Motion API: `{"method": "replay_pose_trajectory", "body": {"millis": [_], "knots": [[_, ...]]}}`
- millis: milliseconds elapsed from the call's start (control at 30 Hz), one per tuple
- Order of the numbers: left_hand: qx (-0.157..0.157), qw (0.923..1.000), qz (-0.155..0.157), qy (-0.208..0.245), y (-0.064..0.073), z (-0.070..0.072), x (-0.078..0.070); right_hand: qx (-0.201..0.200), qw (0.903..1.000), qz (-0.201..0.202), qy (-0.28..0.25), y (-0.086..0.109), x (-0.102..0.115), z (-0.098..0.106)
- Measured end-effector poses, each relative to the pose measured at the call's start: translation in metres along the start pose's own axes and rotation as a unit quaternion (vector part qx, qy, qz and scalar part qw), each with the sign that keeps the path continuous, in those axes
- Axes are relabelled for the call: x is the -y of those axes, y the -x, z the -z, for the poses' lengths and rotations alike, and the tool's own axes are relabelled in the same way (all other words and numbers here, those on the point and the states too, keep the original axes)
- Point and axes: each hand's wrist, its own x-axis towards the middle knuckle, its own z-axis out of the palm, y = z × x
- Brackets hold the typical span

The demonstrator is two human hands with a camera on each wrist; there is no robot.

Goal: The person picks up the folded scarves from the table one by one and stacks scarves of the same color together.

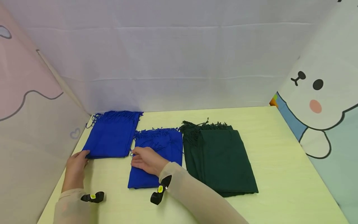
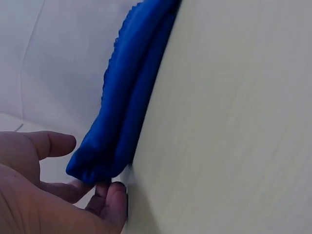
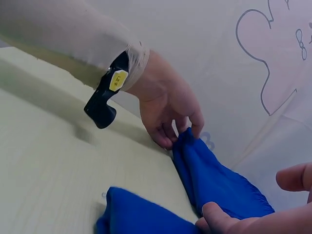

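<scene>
Blue cloths (image 1: 110, 138) (image 1: 172, 149) lie at both hands (image 1: 76, 163) (image 1: 148, 160), yellow wrist labels (image 1: 93, 196) (image 1: 160, 189) illegible

Soft-looking, matt fabric with rough, stringy fringes makes up the left blue cloth (image 1: 110, 140), the middle blue cloth (image 1: 169, 151) and the dark green cloth (image 1: 223, 158), all on a smooth, low-sheen pale tabletop (image 1: 285, 155) with a faint wood-like grain. Behind them is a white backdrop (image 1: 181, 56) of thin, creased cloth, while the printed side panel (image 1: 332, 59) at right shows a flat, matt fabric face. Beige sleeves (image 1: 207, 196) of thin, lightly wrinkled, sheer-looking cloth meet black wrist mounts (image 3: 101, 109) of smooth, plastic-like material, each with a flat yellow label (image 3: 117, 81).
</scene>
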Motion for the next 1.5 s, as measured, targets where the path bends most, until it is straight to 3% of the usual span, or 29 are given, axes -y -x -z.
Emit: {"method": "replay_pose_trajectory", "body": {"millis": [133,233,300,400,500,533,567,633,733,967,1100,1200,1300,1367,1500], "knots": [[0.040,0.9942,0.018,0.098,0.003,-0.005,-0.006,-0.011,0.9997,-0.007,-0.019,-0.004,-0.001,-0.009],[0.093,0.9722,0.066,0.205,0.008,-0.003,-0.011,-0.022,0.9991,-0.016,-0.034,-0.007,-0.002,-0.014],[0.130,0.9475,0.096,0.276,0.011,0.000,-0.014,-0.029,0.9986,-0.020,-0.040,-0.009,-0.003,-0.016],[0.176,0.8981,0.124,0.384,0.014,0.001,-0.015,-0.036,0.9983,-0.022,-0.040,-0.012,-0.004,-0.017],[0.197,0.8451,0.157,0.472,0.013,-0.002,-0.015,-0.040,0.9981,-0.023,-0.040,-0.016,-0.005,-0.018],[0.195,0.8332,0.165,0.491,0.013,-0.004,-0.015,-0.040,0.9981,-0.023,-0.041,-0.017,-0.005,-0.018],[0.189,0.8261,0.171,0.503,0.012,-0.006,-0.015,-0.040,0.9980,-0.024,-0.042,-0.018,-0.005,-0.018],[0.172,0.8201,0.178,0.516,0.012,-0.009,-0.015,-0.041,0.9978,-0.026,-0.045,-0.020,-0.005,-0.018],[0.157,0.8204,0.169,0.523,0.011,-0.011,-0.013,-0.039,0.9975,-0.029,-0.051,-0.023,-0.005,-0.018],[0.196,0.8025,0.155,0.542,0.012,-0.015,-0.010,-0.036,0.9965,-0.027,-0.070,-0.031,-0.004,-0.017],[0.185,0.8068,0.165,0.536,0.013,-0.018,-0.012,-0.037,0.9963,-0.023,-0.074,-0.033,-0.003,-0.017],[0.153,0.8169,0.170,0.530,0.013,-0.021,-0.013,-0.039,0.9959,-0.022,-0.078,-0.033,-0.003,-0.019],[0.121,0.8221,0.174,0.528,0.014,-0.024,-0.013,-0.043,0.9953,-0.026,-0.083,-0.034,-0.004,-0.020],[0.105,0.8181,0.172,0.539,0.015,-0.027,-0.012,-0.047,0.9952,-0.027,-0.082,-0.035,-0.005,-0.022],[0.103,0.8016,0.161,0.566,0.017,-0.032,-0.008,-0.052,0.9952,-0.024,-0.080,-0.040,-0.009,-0.022]]}}
